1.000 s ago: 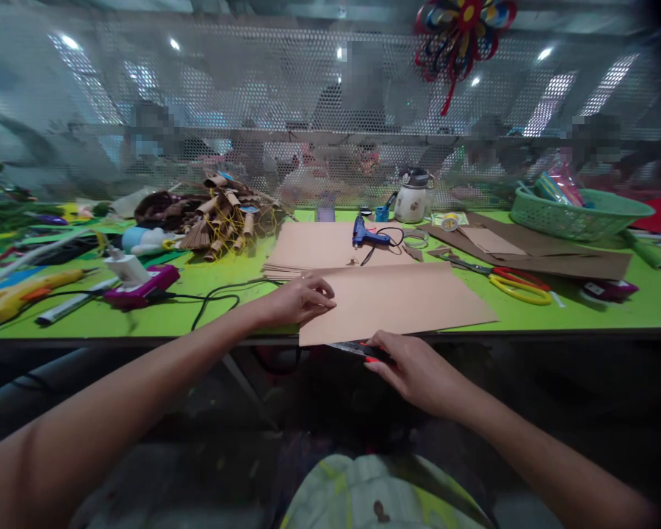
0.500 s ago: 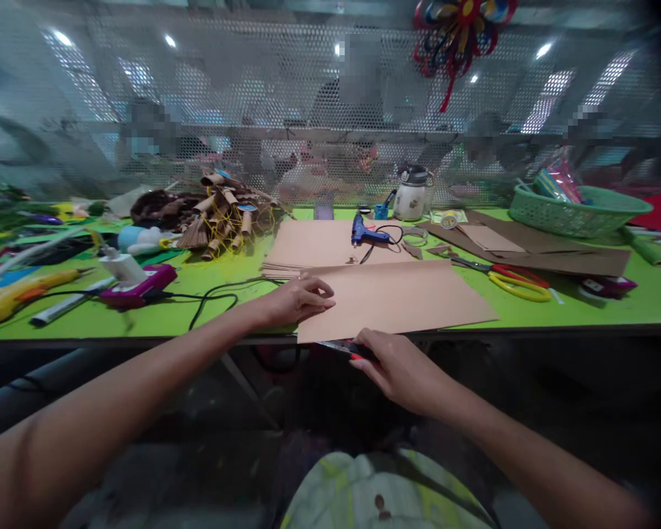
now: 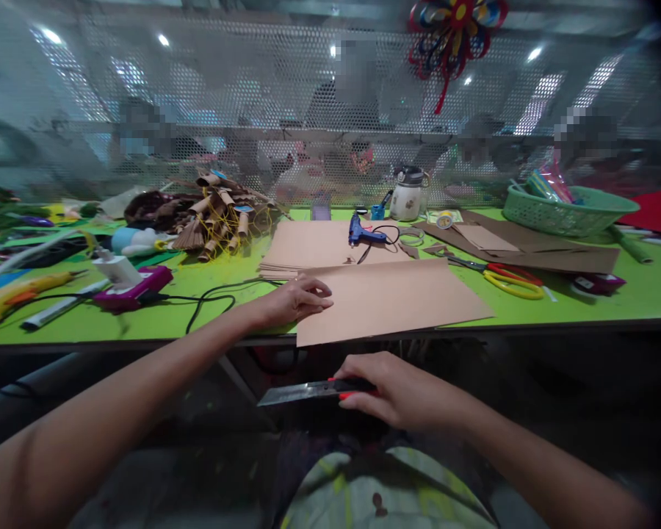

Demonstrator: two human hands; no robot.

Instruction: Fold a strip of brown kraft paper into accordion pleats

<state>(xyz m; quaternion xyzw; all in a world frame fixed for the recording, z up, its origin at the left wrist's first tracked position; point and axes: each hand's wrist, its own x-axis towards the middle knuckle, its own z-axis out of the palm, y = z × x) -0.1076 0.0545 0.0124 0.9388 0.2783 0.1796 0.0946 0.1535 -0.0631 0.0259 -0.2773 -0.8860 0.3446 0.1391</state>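
While the left hand (image 3: 296, 300) rests on the left edge of a brown sheet (image 3: 391, 301), the right hand (image 3: 402, 386) holds a utility knife (image 3: 308, 391) in front of the green table (image 3: 562, 312). From where I stand, the right grip is plain enough: thumb and fingers are clamped around the black-and-red handle, the long blade reaching out of the fist toward the left. The knife hangs in the air below the sheet's near edge, clear of the paper, its tip under and to the left of the near left corner.

The left fingers are bunched close together at the sheet, curled over that left side; whether they pinch the paper or merely press it down, I cannot tell. The sheet slants across the tabletop, its near left corner poking out past the table's front edge, the bulk of it stretching off to the right of the left hand and above the right one.

Just behind it lies a stack of similar brown sheets (image 3: 308, 242), with a blue glue gun (image 3: 366, 234) on top. Scissors (image 3: 490, 272) with red and yellow handles lie near the sheet's right side, and a purple power socket (image 3: 135, 288) sits left of the left hand.
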